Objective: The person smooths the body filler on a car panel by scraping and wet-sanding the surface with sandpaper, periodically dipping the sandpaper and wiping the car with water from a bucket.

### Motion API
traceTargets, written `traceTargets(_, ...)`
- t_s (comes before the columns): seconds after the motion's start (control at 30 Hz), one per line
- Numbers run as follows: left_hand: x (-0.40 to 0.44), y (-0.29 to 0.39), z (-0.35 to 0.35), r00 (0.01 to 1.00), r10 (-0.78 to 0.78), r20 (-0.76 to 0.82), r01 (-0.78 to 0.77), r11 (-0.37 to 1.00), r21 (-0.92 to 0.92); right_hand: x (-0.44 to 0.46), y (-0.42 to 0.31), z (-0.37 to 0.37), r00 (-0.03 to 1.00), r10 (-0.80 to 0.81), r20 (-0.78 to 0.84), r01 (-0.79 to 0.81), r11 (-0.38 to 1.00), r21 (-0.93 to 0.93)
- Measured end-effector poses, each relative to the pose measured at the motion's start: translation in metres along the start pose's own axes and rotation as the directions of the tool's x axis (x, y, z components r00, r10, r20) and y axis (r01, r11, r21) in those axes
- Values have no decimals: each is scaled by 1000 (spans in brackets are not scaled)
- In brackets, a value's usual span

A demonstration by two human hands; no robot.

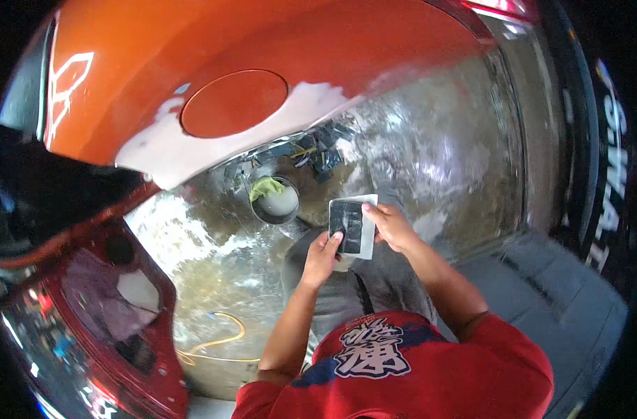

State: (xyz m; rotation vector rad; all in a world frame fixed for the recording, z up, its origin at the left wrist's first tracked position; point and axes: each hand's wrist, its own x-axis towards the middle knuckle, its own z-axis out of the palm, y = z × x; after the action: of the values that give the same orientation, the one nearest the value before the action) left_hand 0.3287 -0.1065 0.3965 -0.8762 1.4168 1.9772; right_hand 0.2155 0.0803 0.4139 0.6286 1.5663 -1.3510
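Held out over my lap is a dark rectangular sheet [348,222] with a whitish sheet [368,244] behind it, its pale edge showing on the right. My left hand [321,260] pinches the lower left corner, thumb on top. At the upper right edge, my right hand [390,225] grips the pale sheet between thumb and fingers. Beyond them stands a round bucket [276,216] with whitish liquid and a yellow-green cloth [265,188] over its rim. The orange car panel [158,77] has a pale patch [193,150] around the round fuel flap [235,103].
An open dark red car door [88,293] is at the lower left. A yellow hose [224,340] lies on the wet floor [430,153]. Dark scraps [325,157] lie below the panel. A black surface with white lettering [614,174] is at the far right.
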Motion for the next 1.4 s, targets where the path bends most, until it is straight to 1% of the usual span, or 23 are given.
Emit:
traceTargets(0.03, 3, -3, 7, 999, 29, -44, -31, 998, -53, 12, -2, -7, 999, -12, 49, 15, 998, -68)
traceTargets(0.1, 7, -1, 16, 993, 35, -112, -27, 997, 79, 29, -11, -22, 995, 5, 102, 15, 981, -195)
traceTargets(0.2, 25, -49, -18, 945, 58, -321, -8, 988, 155, 100, -50, -112, 979, -137, -150, 149, 986, 70)
traceTargets(0.27, 30, -93, -62, 885, -58, -463, 54, 998, -23, 140, -88, -178, 992, -116, -51, 97, 953, -287)
traceTargets(0.33, 55, -139, -96, 779, 7, -627, 11, 1000, 24, 194, -86, -204, 1000, 8, -30, -23, 839, -543)
traceTargets(0.37, 72, -147, -108, 733, 167, -659, 85, 939, 332, 227, -74, -205, 1000, 29, -3, -26, 854, -520)
traceTargets(0.4, 90, -151, -122, 703, 320, -635, 187, 778, 599, 263, -58, -203, 998, 52, 22, -35, 870, -492)
traceTargets(0.53, 197, -191, -163, 760, 138, -635, 462, 573, 677, 409, 1, -182, 962, 125, 245, 17, 863, -506)
traceTargets(0.63, 280, -243, -198, 817, 45, -576, 524, 361, 771, 496, 24, -160, 944, 237, 231, -15, 728, -685)
traceTargets(0.67, 311, -255, -218, 826, 26, -562, 533, 285, 797, 524, 35, -149, 993, 98, 70, 23, 413, -910)
traceTargets(0.7, 339, -289, -228, 761, 175, -625, 549, 340, 763, 536, 35, -142, 960, -50, 277, 276, -27, -961)
traceTargets(0.73, 373, -330, -246, 763, 186, -619, 537, 351, 767, 581, 59, -147, 958, -4, 288, 286, -125, -950)
traceTargets(0.77, 403, -357, -263, 773, 314, -551, 469, 302, 830, 567, 61, -128, 825, 51, 563, 557, -249, -793)
traceTargets(0.8, 432, -383, -280, 767, 436, -471, 409, 233, 882, 550, 60, -105, 612, 101, 784, 758, -359, -545)
traceTargets(0.83, 455, -399, -293, 780, 473, -409, 359, 196, 912, 536, 65, -88, 378, 103, 920, 850, -431, -301)
traceTargets(0.87, 473, -406, -305, 819, 445, -363, 320, 171, 932, 477, 45, -54, 364, 92, 927, 817, -509, -271)
traceTargets(0.9, 488, -409, -316, 866, 379, -325, 287, 155, 945, 453, 32, -39, 92, 2, 996, 817, -572, -74)
traceTargets(1.0, 515, -402, -338, 948, 194, -254, 232, 131, 964, 356, -39, 7, -348, 72, 935, 687, -659, 307)
traceTargets(1.07, 525, -399, -348, 963, 139, -230, 215, 110, 970, 300, -64, 23, -470, 122, 874, 598, -685, 417)
traceTargets(1.17, 521, -389, -347, 976, 94, -196, 189, 80, 979, 249, -82, 34, -503, 224, 835, 492, -720, 489)
traceTargets(1.27, 522, -386, -348, 986, 58, -159, 155, 59, 986, 279, -140, 51, -459, 201, 865, 414, -813, 409)
traceTargets(1.33, 527, -388, -347, 989, 41, -142, 140, 56, 989, 270, -142, 49, -357, 132, 925, 402, -872, 279)
traceTargets(1.4, 531, -392, -347, 991, 25, -130, 128, 51, 990, 272, -136, 47, -354, 94, 930, 412, -877, 245)
